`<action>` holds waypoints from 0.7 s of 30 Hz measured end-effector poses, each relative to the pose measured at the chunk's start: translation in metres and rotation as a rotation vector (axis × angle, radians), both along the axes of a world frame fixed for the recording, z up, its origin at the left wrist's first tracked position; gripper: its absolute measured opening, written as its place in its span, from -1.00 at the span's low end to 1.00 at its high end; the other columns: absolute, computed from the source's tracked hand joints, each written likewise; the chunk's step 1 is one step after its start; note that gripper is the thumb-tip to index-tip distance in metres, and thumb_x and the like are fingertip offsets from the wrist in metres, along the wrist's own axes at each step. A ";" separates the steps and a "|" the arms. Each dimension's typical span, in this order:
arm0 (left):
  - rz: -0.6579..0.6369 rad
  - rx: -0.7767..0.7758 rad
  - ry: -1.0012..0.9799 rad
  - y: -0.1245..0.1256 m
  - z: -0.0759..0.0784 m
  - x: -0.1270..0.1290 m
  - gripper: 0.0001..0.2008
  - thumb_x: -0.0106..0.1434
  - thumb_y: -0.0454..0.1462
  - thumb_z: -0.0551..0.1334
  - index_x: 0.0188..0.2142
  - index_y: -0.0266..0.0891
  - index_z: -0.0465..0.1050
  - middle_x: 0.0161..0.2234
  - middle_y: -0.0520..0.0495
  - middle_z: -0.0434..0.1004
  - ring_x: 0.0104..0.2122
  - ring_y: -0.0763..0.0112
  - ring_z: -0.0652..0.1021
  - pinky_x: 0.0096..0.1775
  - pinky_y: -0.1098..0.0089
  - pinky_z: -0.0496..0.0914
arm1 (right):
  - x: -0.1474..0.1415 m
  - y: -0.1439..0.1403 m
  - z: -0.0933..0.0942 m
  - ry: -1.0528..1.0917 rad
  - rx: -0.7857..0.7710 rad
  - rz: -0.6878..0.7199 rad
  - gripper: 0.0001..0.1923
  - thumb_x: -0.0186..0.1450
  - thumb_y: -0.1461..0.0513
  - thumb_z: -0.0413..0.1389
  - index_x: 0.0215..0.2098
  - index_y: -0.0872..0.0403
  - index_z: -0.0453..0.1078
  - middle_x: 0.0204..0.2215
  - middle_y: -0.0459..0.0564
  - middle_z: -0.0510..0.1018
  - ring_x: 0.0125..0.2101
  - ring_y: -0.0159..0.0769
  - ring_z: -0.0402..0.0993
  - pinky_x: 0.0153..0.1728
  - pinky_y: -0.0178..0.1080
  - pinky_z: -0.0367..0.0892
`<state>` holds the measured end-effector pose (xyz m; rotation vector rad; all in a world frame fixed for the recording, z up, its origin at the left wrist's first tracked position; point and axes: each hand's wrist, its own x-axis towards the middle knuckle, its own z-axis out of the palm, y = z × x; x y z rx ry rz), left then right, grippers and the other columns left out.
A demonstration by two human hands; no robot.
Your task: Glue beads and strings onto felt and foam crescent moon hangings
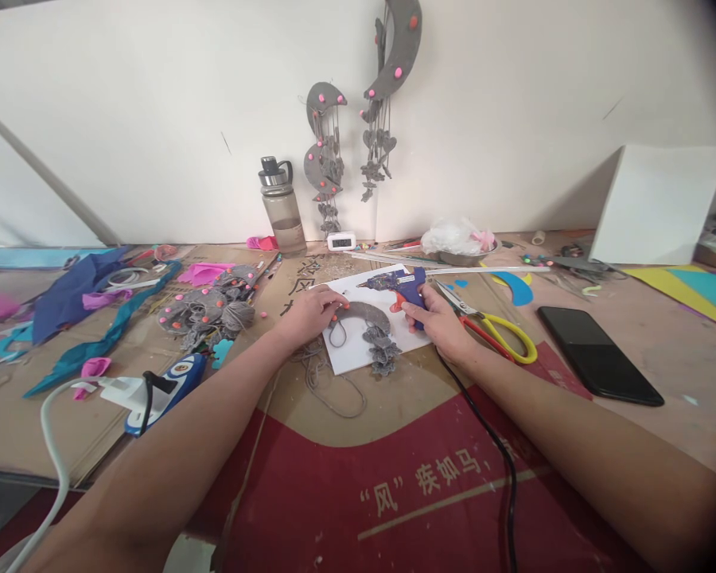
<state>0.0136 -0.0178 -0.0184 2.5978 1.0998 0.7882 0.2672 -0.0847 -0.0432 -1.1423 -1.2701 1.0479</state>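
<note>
While my left hand [313, 312] presses flat, fingers spread, on one end of the grey felt crescent [363, 317], my right hand [435, 318] is wrapped around the handle of the blue glue gun [397, 285], its nozzle pointing left just above the felt. The crescent lies on a white board [358, 358] in the middle of the cardboard-covered table [394, 477], with a cluster of grey felt shapes [383, 350] at its lower right end and a loose grey cord [328, 382] trailing off toward me. I judge this to be the gluing step: the piece is pinned and the gun is in hand, but the nozzle is not yet down on the felt. The next move, as I read it, calls for tipping the nozzle down to the spot I want and keeping my left fingertips clear of the hot tip. The gun's black cable [489, 446] runs back beside my right forearm, so it needs slack. Yellow-handled scissors [495, 328] lie just beside my right hand, and a black phone [600, 354] further right.
</note>
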 end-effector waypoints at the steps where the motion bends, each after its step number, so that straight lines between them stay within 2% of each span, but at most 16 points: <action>1: 0.009 -0.004 -0.007 0.000 0.000 0.000 -0.72 0.32 -0.31 0.06 -0.19 -0.18 0.58 -0.22 -0.08 0.59 -0.22 0.36 0.54 -0.10 0.34 0.39 | 0.000 0.000 0.001 0.004 0.001 0.001 -0.64 0.16 0.02 0.21 -0.22 0.00 0.23 -0.41 -0.13 0.53 -0.57 -0.45 0.23 -0.53 -0.32 0.22; 5: 0.051 -0.021 -0.026 0.000 0.000 -0.001 -0.69 0.31 -0.33 0.04 -0.11 -0.23 0.54 -0.19 -0.10 0.59 -0.18 0.33 0.54 -0.06 0.32 0.38 | -0.001 -0.001 0.002 0.014 -0.008 -0.003 -0.63 0.16 0.02 0.21 -0.21 0.01 0.23 -0.34 -0.11 0.55 -0.56 -0.47 0.22 -0.52 -0.33 0.23; 12: -0.031 -0.002 0.001 0.000 0.000 -0.001 -0.70 0.33 -0.32 0.04 -0.23 -0.19 0.57 -0.24 -0.08 0.59 -0.22 0.36 0.54 -0.10 0.34 0.39 | -0.001 -0.001 0.001 0.013 -0.006 -0.007 -0.62 0.14 0.00 0.22 -0.24 0.00 0.23 -0.37 -0.13 0.54 -0.57 -0.47 0.22 -0.52 -0.32 0.24; 21: 0.007 -0.008 -0.005 -0.002 0.000 -0.001 -0.71 0.32 -0.31 0.05 -0.18 -0.20 0.56 -0.19 -0.09 0.60 -0.18 0.33 0.54 -0.06 0.31 0.39 | -0.001 -0.001 0.001 0.037 0.001 -0.001 -0.63 0.15 0.03 0.22 -0.21 0.00 0.22 -0.35 -0.11 0.55 -0.56 -0.46 0.23 -0.52 -0.32 0.25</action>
